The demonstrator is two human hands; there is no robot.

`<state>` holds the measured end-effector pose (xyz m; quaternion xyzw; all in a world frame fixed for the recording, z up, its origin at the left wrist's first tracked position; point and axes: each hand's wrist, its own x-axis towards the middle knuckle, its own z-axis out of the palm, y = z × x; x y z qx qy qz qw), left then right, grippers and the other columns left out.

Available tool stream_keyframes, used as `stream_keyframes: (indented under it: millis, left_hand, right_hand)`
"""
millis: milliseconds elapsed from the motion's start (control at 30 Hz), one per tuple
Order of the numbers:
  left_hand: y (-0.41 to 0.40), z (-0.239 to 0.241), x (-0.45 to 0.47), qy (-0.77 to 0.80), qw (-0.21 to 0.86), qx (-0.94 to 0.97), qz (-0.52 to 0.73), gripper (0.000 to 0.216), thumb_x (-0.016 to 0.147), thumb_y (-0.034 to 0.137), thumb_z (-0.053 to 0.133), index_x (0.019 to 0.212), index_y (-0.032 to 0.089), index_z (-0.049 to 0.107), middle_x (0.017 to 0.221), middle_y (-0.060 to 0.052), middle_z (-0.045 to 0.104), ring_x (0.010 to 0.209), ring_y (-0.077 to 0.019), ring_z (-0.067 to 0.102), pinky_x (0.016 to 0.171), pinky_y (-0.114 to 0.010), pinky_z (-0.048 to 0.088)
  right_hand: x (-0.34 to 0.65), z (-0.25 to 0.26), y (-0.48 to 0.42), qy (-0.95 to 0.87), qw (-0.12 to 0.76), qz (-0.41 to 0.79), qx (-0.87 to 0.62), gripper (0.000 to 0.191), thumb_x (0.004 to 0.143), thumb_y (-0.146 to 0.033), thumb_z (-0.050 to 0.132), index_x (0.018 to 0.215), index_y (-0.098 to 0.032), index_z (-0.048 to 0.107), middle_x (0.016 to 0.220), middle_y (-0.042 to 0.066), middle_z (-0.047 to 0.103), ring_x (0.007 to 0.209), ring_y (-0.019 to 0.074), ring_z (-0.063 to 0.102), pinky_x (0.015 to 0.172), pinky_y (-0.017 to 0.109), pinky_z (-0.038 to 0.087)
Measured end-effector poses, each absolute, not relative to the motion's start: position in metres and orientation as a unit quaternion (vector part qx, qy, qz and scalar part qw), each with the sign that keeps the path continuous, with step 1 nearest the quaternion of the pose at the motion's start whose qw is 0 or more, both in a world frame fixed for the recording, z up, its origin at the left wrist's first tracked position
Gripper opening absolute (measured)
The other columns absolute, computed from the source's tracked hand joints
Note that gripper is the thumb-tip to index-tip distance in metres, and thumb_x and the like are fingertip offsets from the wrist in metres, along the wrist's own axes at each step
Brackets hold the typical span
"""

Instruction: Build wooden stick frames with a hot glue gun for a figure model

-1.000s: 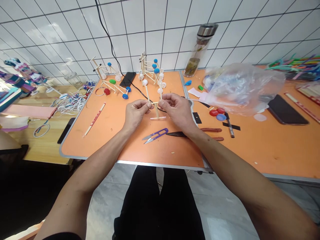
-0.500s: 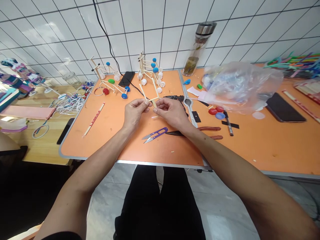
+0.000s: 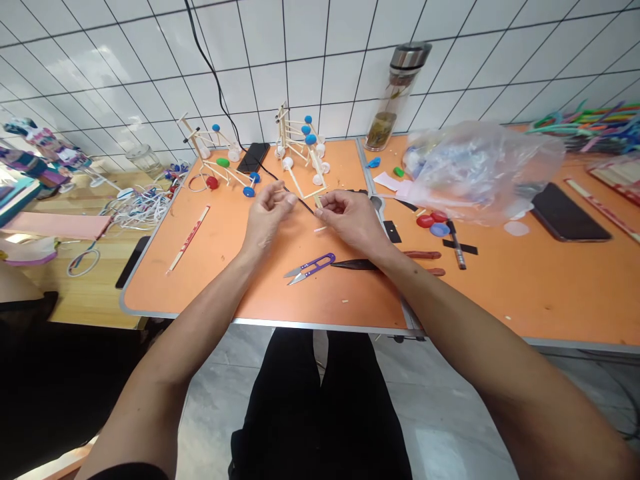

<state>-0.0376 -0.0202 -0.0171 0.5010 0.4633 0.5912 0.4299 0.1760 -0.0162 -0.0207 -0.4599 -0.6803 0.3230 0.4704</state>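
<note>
At the far left, a pale wood-grain desk (image 3: 95,287) carries a tangle of thin white cables (image 3: 143,205), looped and glossy. Beside it, the smooth orange desk (image 3: 215,287), edged with a grey rim, begins. A slim, straight stick in a red-and-cream printed wrapper (image 3: 188,240) lies slantwise on it. Farther back stands an angular model of thin pale sticks (image 3: 229,176), dotted with round red, green and blue caps.

The left hand (image 3: 265,217) is loosely spread, its fingers softly curled and the thumb apart from them, near the stick frame but gripping nothing. Behind, a second stick model (image 3: 283,127) with blue and white discs stands near the white tiled wall (image 3: 305,40).

The stick frame (image 3: 315,194), forked and built of slender pale rods, is in front of that model, between the hands. Below it lie sharp-tipped metal snips with a purple looped handle (image 3: 325,261). The right hand (image 3: 350,220) pinches the frame's stem between thumb and fingertips. Past its wrist show the reddish, curved handles of pliers (image 3: 424,255).

Farther right are a clear glass bottle (image 3: 397,100) with a steel lid, a crinkled translucent plastic bag (image 3: 485,173) and a flat, dark, glossy phone (image 3: 570,213).
</note>
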Motion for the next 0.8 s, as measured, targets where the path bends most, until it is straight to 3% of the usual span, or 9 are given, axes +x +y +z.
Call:
stream_keyframes:
  millis: [167,300,467,633,800]
  left_hand:
    - [-0.036,0.02,-0.06,0.478,0.178,0.612,0.604,0.066,0.085,0.063,0.094,0.138,0.031,0.072,0.141,-0.01,0.075,0.121,-0.0282,0.07,0.102,-0.04,0.056]
    - [-0.042,0.044,-0.061,0.479,0.118,0.746,0.448,0.057,0.079,0.059,0.099,0.123,0.029,0.081,0.14,-0.011,0.076,0.141,-0.0399,0.06,0.113,-0.049,0.05]
    - [-0.032,0.046,-0.04,0.472,0.075,0.827,0.296,0.036,0.082,0.048,0.098,0.108,0.027,0.086,0.121,-0.013,0.08,0.126,-0.0422,0.065,0.116,-0.054,0.043]
    - [-0.026,0.042,-0.021,0.477,0.036,0.851,0.218,0.01,0.082,0.028,0.091,0.089,0.025,0.084,0.099,-0.013,0.078,0.118,-0.0433,0.066,0.111,-0.059,0.043]
    - [-0.022,0.041,-0.012,0.478,0.044,0.839,0.257,0.023,0.077,0.021,0.089,0.062,0.024,0.072,0.078,-0.014,0.071,0.11,-0.0448,0.067,0.104,-0.06,0.045]
  right_hand:
    - [0.187,-0.014,-0.015,-0.738,0.41,0.209,-0.493,0.005,0.093,-0.023,0.078,0.09,-0.024,0.083,0.091,0.003,0.084,0.085,0.0239,0.072,0.078,0.037,0.047]
    - [0.191,-0.012,-0.017,-0.795,0.365,0.101,-0.474,0.01,0.099,-0.027,0.077,0.094,-0.028,0.086,0.103,0.006,0.087,0.097,0.0299,0.073,0.089,0.044,0.048]
    - [0.188,-0.01,-0.022,-0.832,0.316,0.019,-0.456,0.022,0.109,-0.03,0.067,0.098,-0.026,0.086,0.1,0.012,0.084,0.102,0.0345,0.07,0.098,0.052,0.043]
    - [0.185,-0.001,-0.03,-0.839,0.32,0.031,-0.439,0.026,0.109,-0.025,0.063,0.094,-0.027,0.084,0.099,0.012,0.081,0.108,0.0364,0.068,0.104,0.056,0.04]
    - [0.183,0.006,-0.036,-0.853,0.3,-0.003,-0.427,0.03,0.111,-0.019,0.058,0.097,-0.026,0.083,0.099,0.011,0.079,0.11,0.0342,0.067,0.108,0.057,0.043]
